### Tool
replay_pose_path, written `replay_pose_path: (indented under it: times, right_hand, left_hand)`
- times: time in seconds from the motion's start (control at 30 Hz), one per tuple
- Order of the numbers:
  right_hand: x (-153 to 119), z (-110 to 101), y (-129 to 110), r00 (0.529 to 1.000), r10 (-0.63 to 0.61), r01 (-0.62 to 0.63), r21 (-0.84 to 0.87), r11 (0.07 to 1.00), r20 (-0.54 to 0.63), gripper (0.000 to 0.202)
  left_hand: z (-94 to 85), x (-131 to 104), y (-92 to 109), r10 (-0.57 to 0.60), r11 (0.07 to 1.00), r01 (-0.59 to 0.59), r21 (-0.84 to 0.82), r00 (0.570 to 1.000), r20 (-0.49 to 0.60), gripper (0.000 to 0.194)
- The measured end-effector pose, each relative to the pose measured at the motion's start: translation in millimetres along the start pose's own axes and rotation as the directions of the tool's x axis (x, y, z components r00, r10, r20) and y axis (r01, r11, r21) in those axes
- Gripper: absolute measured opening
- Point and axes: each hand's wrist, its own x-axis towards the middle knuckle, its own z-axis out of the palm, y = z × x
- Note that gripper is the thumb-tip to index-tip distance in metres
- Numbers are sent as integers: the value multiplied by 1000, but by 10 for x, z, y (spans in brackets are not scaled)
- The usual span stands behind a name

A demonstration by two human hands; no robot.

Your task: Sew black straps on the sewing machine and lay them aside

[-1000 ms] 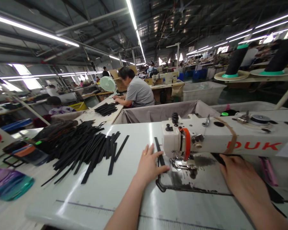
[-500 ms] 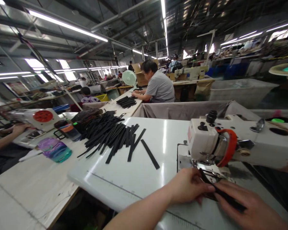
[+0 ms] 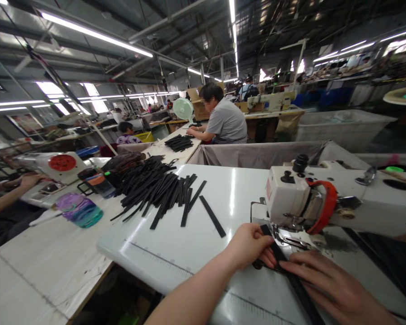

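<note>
A long black fabric strip (image 3: 296,285) runs slantwise in front of the sewing machine (image 3: 286,192). Near its far end, my left hand (image 3: 252,246) pinches it between thumb and fingers, just left of the metal plate under the needle area. My right hand (image 3: 328,280) lies along the strip farther back, thumb and fingertips pressed on its edge. The strip's near end leaves the bottom of the view. Left of my hands, a single black strip (image 3: 212,215) lies on the white table (image 3: 176,248), beside a heap of similar strips (image 3: 159,187).
A purple and teal bottle (image 3: 79,210) and a dark-handled jug (image 3: 101,185) stand on the adjoining table at left. A co-worker's hand (image 3: 30,180) is at another sewing machine (image 3: 59,164). A person in a grey shirt (image 3: 226,119) sits beyond a cloth-lined bin (image 3: 257,153).
Both hands have shifted the strip left and away from the needle area. More of the strip now shows, its far end lying beside the metal plate.
</note>
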Motion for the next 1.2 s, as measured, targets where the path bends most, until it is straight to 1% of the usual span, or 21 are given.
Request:
replay_pose_path:
  times: [0.03,0.07,0.1,0.13,0.17,0.2,0.23,0.3,0.33,0.37,0.43,0.53,0.67,0.8,0.97,1.1,1.2]
  right_hand:
    - [47,15,-45,995,-101,100,-51,994,-4,30]
    - [82,32,-85,984,-177,176,-108,978,5,37]
    - [100,53,-119,972,-233,232,-171,958,17,44]
    - [102,78,-148,966,-256,256,-242,936,30,48]
    - [90,108,-174,963,-265,266,-306,914,47,50]
    - [68,140,-199,962,-265,269,-356,895,63,51]
    - [42,174,-225,964,-257,265,-394,880,75,52]
    - [2,237,-278,971,-227,238,-451,860,80,51]
    - [-7,263,-303,975,-211,220,-474,853,72,51]
    - [-8,284,-325,979,-197,200,-494,846,59,50]
    - [8,311,-352,984,-173,167,-521,837,37,49]
    - [41,327,-345,985,-173,160,-526,835,24,48]
    - [55,329,-305,983,-179,173,-502,848,36,48]
    - [64,326,-310,987,-158,154,-509,847,37,49]
    - [61,335,-315,983,-178,172,-510,843,38,50]
    - [63,343,-300,982,-184,176,-498,849,32,51]
    - [87,340,-304,987,-155,150,-490,859,31,49]
  left_hand:
    - [16,-3,-16,33,994,-26,104,998,-61,14]
    - [33,-11,-23,100,971,-69,229,986,-131,10]
    - [48,-25,-23,190,926,-111,362,963,-192,5]
    - [60,-41,-17,287,857,-140,495,929,-235,7]
    - [69,-57,-8,376,771,-150,618,891,-253,13]
    - [75,-72,2,448,676,-148,722,860,-243,17]
    - [80,-84,10,499,579,-146,802,841,-207,16]
    - [90,-95,10,541,408,-177,896,837,-82,5]
    - [96,-94,2,548,354,-215,910,837,-15,12]
    - [102,-91,-11,550,330,-257,908,835,37,18]
    - [111,-77,-43,563,346,-319,882,823,76,21]
    - [106,-52,-82,604,403,-374,836,794,64,18]
    - [89,-34,-94,646,421,-427,800,761,66,18]
    - [96,-32,-80,643,424,-416,804,764,56,20]
    - [93,-21,-87,650,409,-423,809,757,68,21]
    - [85,-1,-94,645,385,-417,823,759,83,22]
    - [85,10,-82,641,361,-413,836,761,99,23]
